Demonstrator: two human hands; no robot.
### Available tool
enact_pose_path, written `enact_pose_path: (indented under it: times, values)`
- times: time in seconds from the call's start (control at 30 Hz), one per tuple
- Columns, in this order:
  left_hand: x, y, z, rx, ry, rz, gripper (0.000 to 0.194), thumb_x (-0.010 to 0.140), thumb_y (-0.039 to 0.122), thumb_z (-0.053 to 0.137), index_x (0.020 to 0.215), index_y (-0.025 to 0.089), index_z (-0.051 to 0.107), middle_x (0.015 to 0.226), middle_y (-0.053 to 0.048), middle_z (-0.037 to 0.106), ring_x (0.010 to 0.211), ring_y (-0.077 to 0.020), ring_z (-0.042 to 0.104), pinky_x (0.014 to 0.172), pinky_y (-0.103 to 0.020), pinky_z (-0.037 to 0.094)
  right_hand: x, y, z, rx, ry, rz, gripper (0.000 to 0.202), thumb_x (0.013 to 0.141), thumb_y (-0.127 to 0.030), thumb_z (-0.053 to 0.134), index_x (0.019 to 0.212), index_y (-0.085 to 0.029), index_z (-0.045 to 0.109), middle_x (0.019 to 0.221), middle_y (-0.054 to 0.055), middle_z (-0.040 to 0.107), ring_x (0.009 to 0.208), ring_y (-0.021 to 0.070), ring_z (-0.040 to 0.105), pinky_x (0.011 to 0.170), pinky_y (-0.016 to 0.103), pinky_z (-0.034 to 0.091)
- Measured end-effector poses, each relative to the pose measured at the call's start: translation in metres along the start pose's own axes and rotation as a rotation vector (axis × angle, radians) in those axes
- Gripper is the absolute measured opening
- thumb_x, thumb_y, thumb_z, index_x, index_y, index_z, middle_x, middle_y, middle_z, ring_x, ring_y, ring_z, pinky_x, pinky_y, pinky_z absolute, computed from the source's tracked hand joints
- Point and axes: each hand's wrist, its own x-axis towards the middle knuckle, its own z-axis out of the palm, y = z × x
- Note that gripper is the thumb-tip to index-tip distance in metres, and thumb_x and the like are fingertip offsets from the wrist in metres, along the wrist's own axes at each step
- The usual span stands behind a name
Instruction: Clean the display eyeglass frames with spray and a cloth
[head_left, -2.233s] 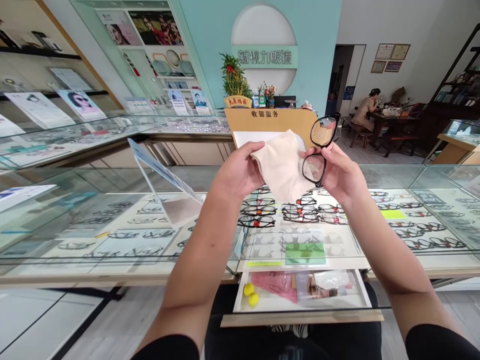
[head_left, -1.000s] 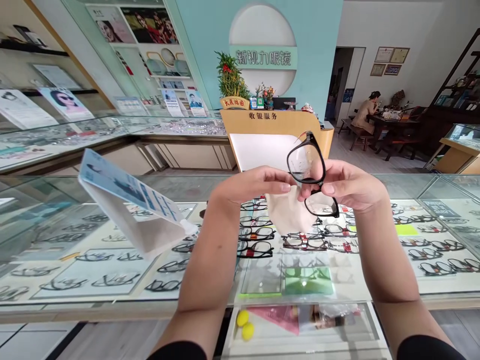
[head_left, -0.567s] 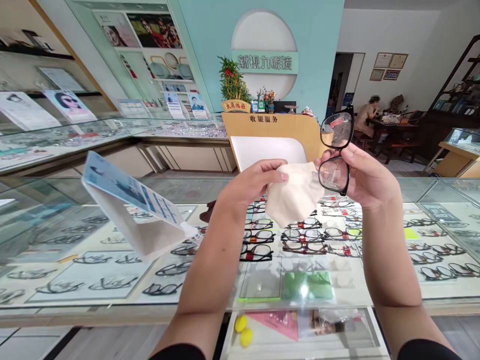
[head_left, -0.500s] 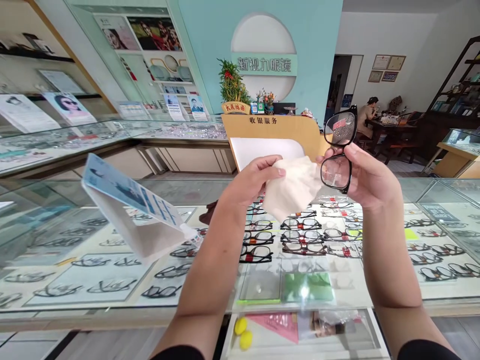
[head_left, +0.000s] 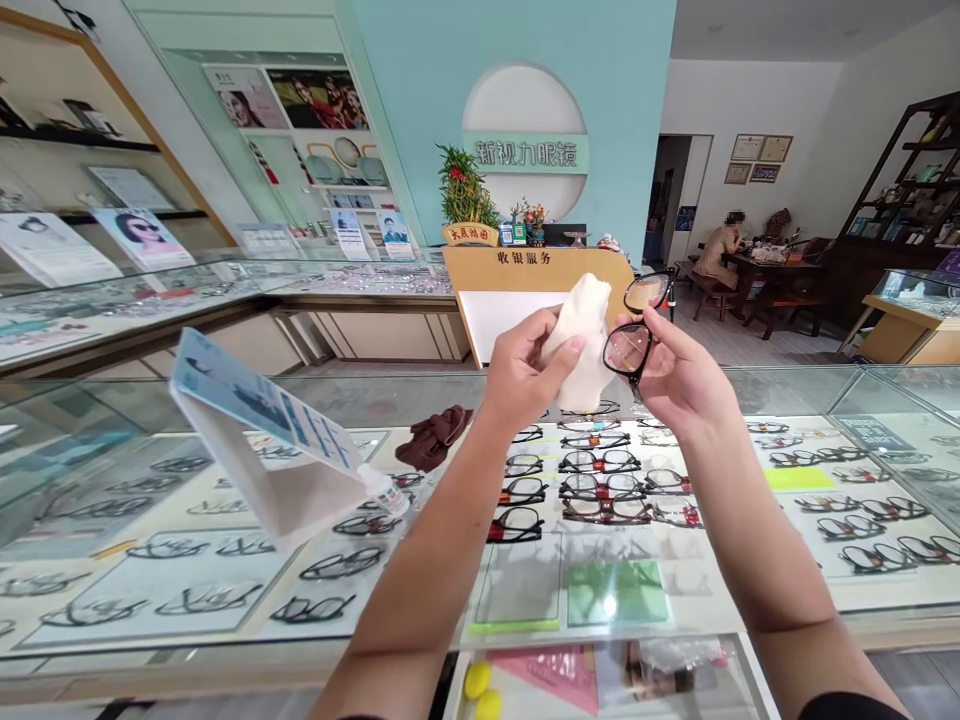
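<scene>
A crumpled white wiping cloth (head_left: 583,345) is gripped between the thumb and fingers of my left hand (head_left: 529,368). To its right, my right hand (head_left: 686,375) pinches a pair of black-framed eyeglasses (head_left: 628,348) near the bridge, one lens above the other. The lower lens is close to the cloth's right edge; I cannot tell whether they touch. Both hands are raised over the glass display counter (head_left: 525,605). A dark brown cloth (head_left: 433,438) lies bunched on the glass, left of my left forearm.
Rows of eyeglasses (head_left: 600,462) fill the case below. A tilted display card (head_left: 262,400) stands at left beside a small white bottle (head_left: 386,492). An open drawer (head_left: 540,690) is at the near edge. Farther back are a cashier desk (head_left: 540,275) and a seated person (head_left: 720,255).
The eyeglasses and my right hand have moved left, and the frame has turned. My left hand now holds the cloth more upright and bunched. The brown cloth has come into fuller view.
</scene>
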Motion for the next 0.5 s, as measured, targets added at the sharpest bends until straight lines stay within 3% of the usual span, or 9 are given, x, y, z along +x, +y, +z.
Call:
enact_pose_path:
  times: [0.13,0.3,0.5]
  values:
    - [-0.0037,-0.0012,0.001,0.093,-0.032,0.064,0.05,0.086,0.053,0.081,0.067,0.022,0.047,0.104,-0.007,0.079,0.068,-0.0148,0.046,0.063,-0.032,0.038,0.0008,0.0018,-0.0001,-0.004,0.008,0.005,0.02,0.087,-0.039,0.088,0.091,-0.026,0.073,0.093,0.001,0.083,0.094,0.0216,0.079,0.089,0.038,0.066]
    - [-0.0044,-0.0028,0.0021,0.147,-0.068,0.147,0.041,0.089,0.041,0.075,0.066,0.022,0.047,0.105,-0.009,0.082,0.067,-0.0148,0.047,0.064,-0.032,0.04,0.001,0.0023,-0.0006,0.003,0.032,-0.005,0.025,0.083,-0.041,0.091,0.093,-0.026,0.073,0.094,0.0,0.083,0.099,0.0222,0.08,0.092,0.039,0.066]
    - [-0.0048,0.0025,0.0015,0.169,-0.168,0.178,0.029,0.084,0.035,0.072,0.067,0.024,0.052,0.117,-0.011,0.084,0.078,-0.0208,0.064,0.075,-0.036,0.051,0.0031,0.0086,-0.001,0.012,0.082,-0.04,0.026,0.083,-0.041,0.09,0.095,-0.027,0.072,0.098,0.0,0.084,0.104,0.0232,0.08,0.092,0.039,0.065]
